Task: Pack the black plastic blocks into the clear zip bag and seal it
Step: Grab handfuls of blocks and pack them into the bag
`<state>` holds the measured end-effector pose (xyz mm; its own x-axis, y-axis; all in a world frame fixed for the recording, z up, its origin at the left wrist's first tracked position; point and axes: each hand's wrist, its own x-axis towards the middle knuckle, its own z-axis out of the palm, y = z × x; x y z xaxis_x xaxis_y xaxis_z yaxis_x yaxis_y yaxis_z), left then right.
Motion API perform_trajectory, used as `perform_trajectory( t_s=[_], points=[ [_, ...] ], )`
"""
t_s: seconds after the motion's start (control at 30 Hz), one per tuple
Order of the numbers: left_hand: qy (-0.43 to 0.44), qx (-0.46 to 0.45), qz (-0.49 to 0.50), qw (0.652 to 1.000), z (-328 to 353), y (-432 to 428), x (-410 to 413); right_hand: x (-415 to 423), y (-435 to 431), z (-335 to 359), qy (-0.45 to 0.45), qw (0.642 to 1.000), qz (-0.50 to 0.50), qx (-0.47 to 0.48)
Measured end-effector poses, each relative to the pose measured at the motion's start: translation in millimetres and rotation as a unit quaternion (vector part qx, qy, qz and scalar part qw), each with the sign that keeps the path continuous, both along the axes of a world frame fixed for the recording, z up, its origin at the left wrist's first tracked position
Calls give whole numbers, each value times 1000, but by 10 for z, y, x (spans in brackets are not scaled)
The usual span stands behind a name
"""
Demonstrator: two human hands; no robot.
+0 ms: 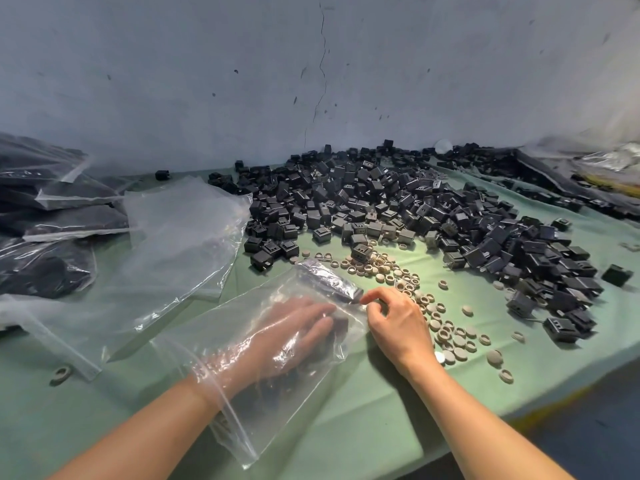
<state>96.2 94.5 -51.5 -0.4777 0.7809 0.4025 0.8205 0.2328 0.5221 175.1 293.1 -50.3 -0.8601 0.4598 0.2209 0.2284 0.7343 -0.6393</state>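
Hands: the left hand (294,330) is pushed wrist-deep into the clear zip bag (242,420), fingers laid nearly flat and slightly spread, nothing seen clamped in them. A few dark blocks (337,325) are made out under the fingertips, blurred by the film. The right hand (398,323) is kept outside. The bag's right edge is pinched between its thumb and forefinger, the other fingers curled. The two hands are set close together, parted by the bag wall.

The bag is laid flat on the green-covered counter (381,431), near centre. Its mouth is gathered round the left wrist on the near side and is unsealed. Its closed end is pointed far-right.

The main heap of black plastic blocks (398,202) is spread over the far centre and right, up to the wall (311,64). Between the heap and the right hand a scatter of beige rings and caps (446,330) is strewn, running along the hand's right side and up to the bag's far end. One lone block (616,275) is set apart near the right edge.

Empty clear bags (180,237) are laid left of the heap, just beside the worked bag. Whether they are overlapped cannot be told. Filled bags (52,209) are piled at the far left. A single ring (62,374) is seen at near left. More dark parts (554,174) are seen far right, too blurred to identify.
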Motion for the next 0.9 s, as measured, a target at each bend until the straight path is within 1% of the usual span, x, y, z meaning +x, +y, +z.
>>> perform_trajectory(
  t_s=[0.03,0.07,0.1,0.17,0.23,0.27,0.33,0.47,0.53,0.6,0.63,0.7,0.73,0.8,0.83,0.9],
  points=[
    [17,-4,39,999,35,-7,3,0,-1,1,2,1000,0,0],
    [19,-28,58,998,-54,-7,-82,2,-1,2,5,1000,-1,-1],
    [8,-79,82,993,2,-27,-36,5,-3,3,8,1000,-2,-2],
    [-14,-43,46,998,105,-28,42,9,-3,4,9,1000,-2,-5],
    [-51,16,-6,999,173,-25,124,10,1,4,9,1000,-2,-9],
    [-56,35,-5,998,186,-21,139,11,1,1,9,1000,-2,-10],
    [-66,31,29,997,235,21,160,12,2,1,8,1000,-3,-11],
    [-47,-54,65,995,281,151,84,5,3,2,4,1000,-5,-11],
    [-44,-124,68,989,299,218,54,1,6,2,4,1000,-5,-10],
    [-47,-154,78,984,278,258,34,-2,7,0,4,1000,-5,-9],
    [-24,-170,95,981,282,266,36,-2,7,0,5,1000,-5,-8],
    [19,-160,134,978,227,267,19,-2,6,-3,8,1000,-7,-8],
    [21,-130,140,981,186,258,27,-1,5,-4,9,1000,-8,-7],
    [-21,-78,137,987,145,241,41,-1,5,-6,10,1000,-8,-6],
    [-37,-71,131,988,146,231,35,-3,5,-5,10,1000,-8,-5],
    [-15,-82,115,990,134,212,-1,-5,2,-5,8,1000,-7,-5]
  ],
)
